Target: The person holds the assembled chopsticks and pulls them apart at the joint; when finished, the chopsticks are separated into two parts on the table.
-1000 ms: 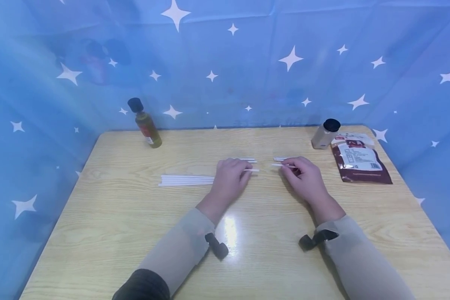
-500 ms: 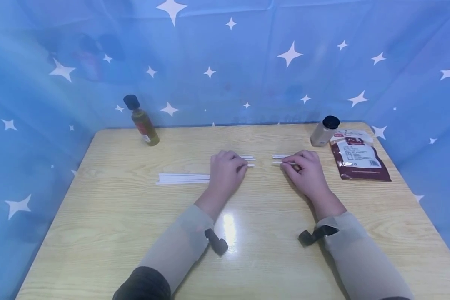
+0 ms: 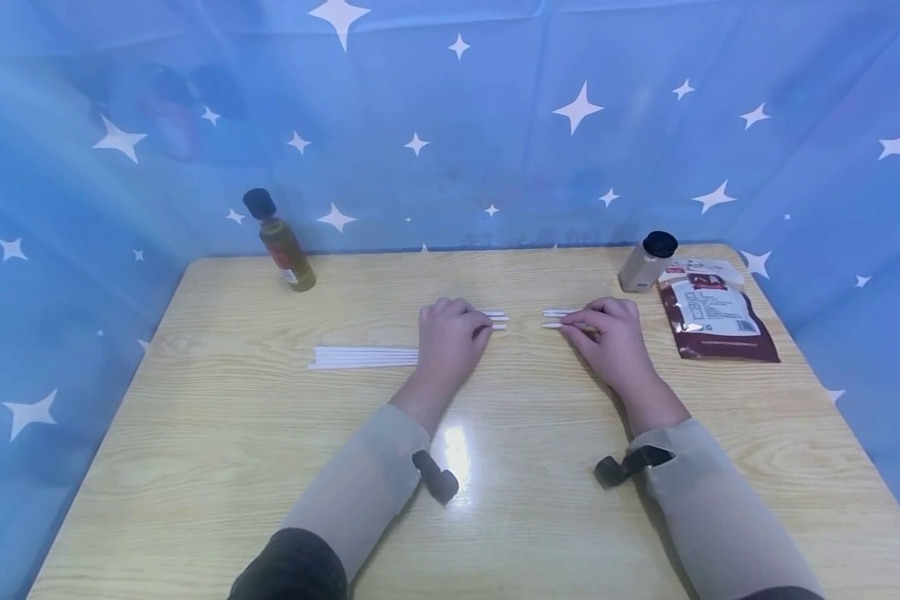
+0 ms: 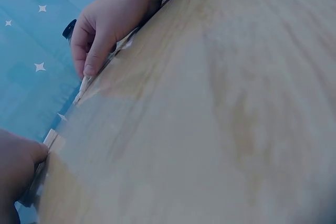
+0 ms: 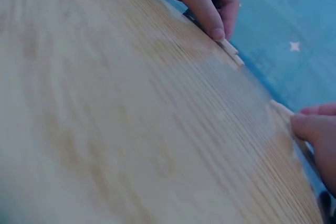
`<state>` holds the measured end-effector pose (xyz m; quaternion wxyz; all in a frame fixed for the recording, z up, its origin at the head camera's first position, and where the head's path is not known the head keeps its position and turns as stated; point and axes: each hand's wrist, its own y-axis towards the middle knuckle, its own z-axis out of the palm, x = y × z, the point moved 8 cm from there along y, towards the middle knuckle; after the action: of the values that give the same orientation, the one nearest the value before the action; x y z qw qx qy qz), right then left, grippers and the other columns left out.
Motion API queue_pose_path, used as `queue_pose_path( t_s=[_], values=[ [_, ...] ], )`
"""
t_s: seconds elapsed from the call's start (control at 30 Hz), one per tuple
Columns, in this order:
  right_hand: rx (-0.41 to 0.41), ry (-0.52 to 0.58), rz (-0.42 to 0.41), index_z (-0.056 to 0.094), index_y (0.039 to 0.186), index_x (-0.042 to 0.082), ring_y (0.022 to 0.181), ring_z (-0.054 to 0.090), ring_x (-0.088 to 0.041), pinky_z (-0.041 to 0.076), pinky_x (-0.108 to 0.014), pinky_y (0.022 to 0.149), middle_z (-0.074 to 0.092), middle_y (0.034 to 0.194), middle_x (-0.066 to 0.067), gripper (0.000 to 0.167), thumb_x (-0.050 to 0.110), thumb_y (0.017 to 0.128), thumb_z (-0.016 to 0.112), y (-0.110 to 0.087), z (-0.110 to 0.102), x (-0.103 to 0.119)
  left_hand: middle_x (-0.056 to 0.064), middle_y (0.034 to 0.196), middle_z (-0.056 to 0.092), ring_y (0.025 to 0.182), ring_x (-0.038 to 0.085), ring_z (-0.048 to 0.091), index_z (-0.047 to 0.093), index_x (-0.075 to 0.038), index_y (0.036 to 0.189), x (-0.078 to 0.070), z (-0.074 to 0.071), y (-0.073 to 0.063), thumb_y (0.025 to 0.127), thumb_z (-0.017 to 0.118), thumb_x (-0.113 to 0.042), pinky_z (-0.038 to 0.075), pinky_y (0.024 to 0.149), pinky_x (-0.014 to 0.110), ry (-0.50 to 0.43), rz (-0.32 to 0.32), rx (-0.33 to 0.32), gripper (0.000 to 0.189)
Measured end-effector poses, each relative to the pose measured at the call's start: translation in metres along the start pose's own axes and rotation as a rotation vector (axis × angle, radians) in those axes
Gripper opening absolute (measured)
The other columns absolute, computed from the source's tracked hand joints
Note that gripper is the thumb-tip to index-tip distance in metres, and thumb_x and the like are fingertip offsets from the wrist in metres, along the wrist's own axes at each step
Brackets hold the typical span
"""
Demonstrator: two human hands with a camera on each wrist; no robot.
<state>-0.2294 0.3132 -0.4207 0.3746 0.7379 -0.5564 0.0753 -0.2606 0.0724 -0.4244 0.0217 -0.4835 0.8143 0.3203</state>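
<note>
In the head view my left hand [image 3: 450,343] pinches a thin white stick [image 3: 499,327] between thumb and fingers, low over the table. Two more white stick ends [image 3: 497,316] show just beyond it; the hand hides their other parts. Facing it, my right hand [image 3: 610,337] pinches another white stick [image 3: 551,326], with further stick ends [image 3: 558,313] lying behind it. A gap separates the two groups of tips. Both wrist views show the fingertips close to the tabletop, with pale stick tips [image 5: 231,51] by the left hand and a stick end [image 5: 281,109] by the right.
Several white sticks [image 3: 363,357] lie side by side left of my left hand. A dark-capped bottle [image 3: 287,254] stands at the back left. At the back right are a black-lidded jar [image 3: 642,268] and a maroon packet [image 3: 720,321]. A blue star-patterned curtain [image 3: 495,125] borders the table.
My left hand has drawn its stick leftward and away from me, closer in line with the stick ends behind it. The right hand has barely moved. The head view has shifted slightly.
</note>
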Motion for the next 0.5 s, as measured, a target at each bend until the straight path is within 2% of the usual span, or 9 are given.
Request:
queue_pose_path(
  t_s=[0.17, 0.5],
  values=[
    [0.019, -0.034, 0.042, 0.084, 0.102, 0.005, 0.11, 0.047, -0.041, 0.034, -0.055, 0.092, 0.062, 0.107, -0.018, 0.008, 0.004, 0.094, 0.082, 0.002, 0.002, -0.003, -0.007, 0.101, 0.074, 0.099, 0.016, 0.062, 0.085, -0.025, 0.101, 0.0, 0.002, 0.0, 0.099, 0.079, -0.026, 0.044, 0.093, 0.041, 0.039, -0.004, 0.036, 0.007],
    [0.014, -0.07, 0.077, 0.085, 0.103, 0.007, 0.113, 0.046, -0.042, 0.033, -0.056, 0.095, 0.061, 0.109, -0.017, 0.008, 0.007, 0.095, 0.082, 0.003, 0.005, -0.011, -0.008, 0.102, 0.074, 0.099, 0.015, 0.062, 0.085, -0.027, 0.103, 0.0, 0.003, 0.001, 0.1, 0.079, -0.029, 0.044, 0.093, 0.04, 0.046, -0.023, 0.072, 0.007]
  ],
)
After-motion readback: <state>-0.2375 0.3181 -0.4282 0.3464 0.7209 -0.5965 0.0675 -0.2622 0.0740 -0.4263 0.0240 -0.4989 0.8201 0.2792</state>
